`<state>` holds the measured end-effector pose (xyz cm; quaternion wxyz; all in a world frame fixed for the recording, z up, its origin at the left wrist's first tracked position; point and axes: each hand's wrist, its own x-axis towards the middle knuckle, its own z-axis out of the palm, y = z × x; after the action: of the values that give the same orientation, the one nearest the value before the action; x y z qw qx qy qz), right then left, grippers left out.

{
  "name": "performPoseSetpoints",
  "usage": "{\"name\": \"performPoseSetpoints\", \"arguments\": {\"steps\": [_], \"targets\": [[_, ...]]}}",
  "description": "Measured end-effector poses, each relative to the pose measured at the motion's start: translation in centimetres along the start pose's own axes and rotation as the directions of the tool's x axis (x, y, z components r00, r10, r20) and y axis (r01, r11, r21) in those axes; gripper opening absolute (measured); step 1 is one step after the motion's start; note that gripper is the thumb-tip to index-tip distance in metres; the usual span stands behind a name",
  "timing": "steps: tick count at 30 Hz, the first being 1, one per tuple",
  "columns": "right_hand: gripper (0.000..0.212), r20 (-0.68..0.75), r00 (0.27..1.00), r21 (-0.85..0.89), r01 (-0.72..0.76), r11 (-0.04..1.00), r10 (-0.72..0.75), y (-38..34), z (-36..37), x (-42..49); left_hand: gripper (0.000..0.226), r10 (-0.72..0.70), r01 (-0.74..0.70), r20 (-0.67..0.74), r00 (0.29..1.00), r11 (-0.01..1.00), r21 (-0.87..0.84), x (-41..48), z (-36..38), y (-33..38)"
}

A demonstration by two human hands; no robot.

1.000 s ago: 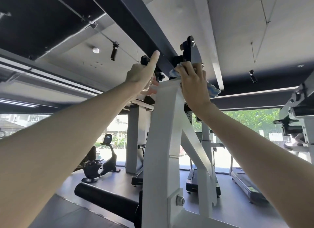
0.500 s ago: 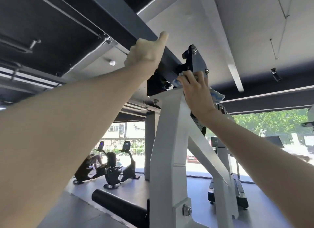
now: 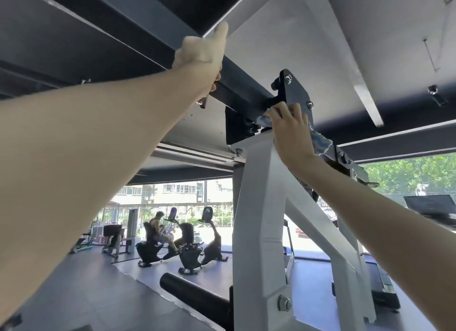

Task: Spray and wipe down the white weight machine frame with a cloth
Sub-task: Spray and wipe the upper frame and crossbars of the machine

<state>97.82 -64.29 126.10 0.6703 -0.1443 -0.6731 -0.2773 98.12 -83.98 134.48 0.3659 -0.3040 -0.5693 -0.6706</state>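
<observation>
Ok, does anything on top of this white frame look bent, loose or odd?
Nothing stands out: the white frame looks straight, bolts seated; right hand presses the cloth on its top, left hand grips the dark beam.

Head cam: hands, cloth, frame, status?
Left hand grips dark bar. Right hand presses cloth on white frame top, beside black bracket. Nothing blocking.

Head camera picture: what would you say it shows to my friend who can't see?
A right hand presses a blue cloth against the top of a white frame. The left hand holds a dark bar overhead, and bikes stand behind.
</observation>
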Motion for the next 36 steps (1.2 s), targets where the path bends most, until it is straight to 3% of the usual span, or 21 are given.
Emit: {"name": "performPoseSetpoints", "arguments": {"steps": [4,7,9,12,14,18,20,22,24,27,29,31,33,36], "targets": [[0.038,-0.074,0.988,0.248,-0.116,0.962,0.138,-1.6,-0.7,1.3,0.042,-0.058,0.063,0.133,0.989,0.998,-0.030,0.2,-1.3,0.0],[0.042,-0.117,0.945,0.616,-0.172,0.769,0.305,-3.4,-0.9,4.2,0.044,-0.097,0.092,0.156,0.983,0.995,0.041,0.1,-2.5,-0.2],[0.038,0.031,0.910,0.753,-0.293,0.589,0.412,-4.2,-0.4,7.4,0.045,-0.104,0.091,0.165,0.981,0.993,0.080,0.2,-3.5,-0.5],[0.039,0.342,0.826,0.785,-0.513,0.347,0.448,-6.2,-0.1,10.3,0.048,-0.098,0.084,0.173,0.980,0.993,0.085,0.8,-5.0,-0.7],[0.040,0.275,0.857,0.821,-0.445,0.359,0.435,-8.9,-1.1,10.8,0.050,-0.082,0.069,0.146,0.986,0.993,0.093,1.3,-6.3,-0.7],[0.040,-0.056,0.967,0.862,-0.078,0.501,0.247,-11.5,-2.9,11.0,0.049,-0.069,0.058,0.092,0.993,0.991,0.119,1.9,-9.2,-0.4],[0.039,0.007,0.952,0.833,-0.176,0.525,0.307,-9.8,-2.0,12.0,0.045,-0.064,0.051,0.100,0.993,0.991,0.126,1.9,-10.6,-0.2],[0.038,0.212,0.864,0.804,-0.420,0.420,0.457,-8.7,-2.0,12.9,0.044,-0.056,0.040,0.107,0.993,0.988,0.146,2.0,-12.1,0.1],[0.030,0.230,0.845,0.800,-0.446,0.401,0.482,-10.5,-3.6,14.1,0.045,-0.058,0.038,0.120,0.991,0.985,0.167,2.1,-13.5,0.6],[0.034,-0.046,0.943,0.863,-0.128,0.488,0.329,-16.6,-7.9,16.6,0.049,-0.082,0.052,0.150,0.985,0.979,0.198,2.2,-15.5,0.7],[0.038,-0.208,0.951,0.861,0.067,0.503,0.230,-18.7,-9.7,17.6,0.049,-0.086,0.051,0.167,0.982,0.977,0.205,2.3,-16.6,0.3],[0.038,-0.256,0.952,0.833,0.130,0.537,0.167,-18.4,-9.2,17.6,0.048,-0.099,0.055,0.162,0.982,0.964,0.258,2.2,-17.9,-0.3],[0.034,-0.189,0.948,0.826,0.012,0.564,0.256,-17.0,-7.6,17.0,0.047,-0.109,0.058,0.150,0.983,0.949,0.309,2.2,-19.8,-0.7],[0.029,-0.003,0.865,0.840,-0.270,0.470,0.501,-17.1,-7.6,17.0,0.040,-0.078,0.030,0.149,0.986,0.952,0.304,2.5,-22.1,-0.9]]}}
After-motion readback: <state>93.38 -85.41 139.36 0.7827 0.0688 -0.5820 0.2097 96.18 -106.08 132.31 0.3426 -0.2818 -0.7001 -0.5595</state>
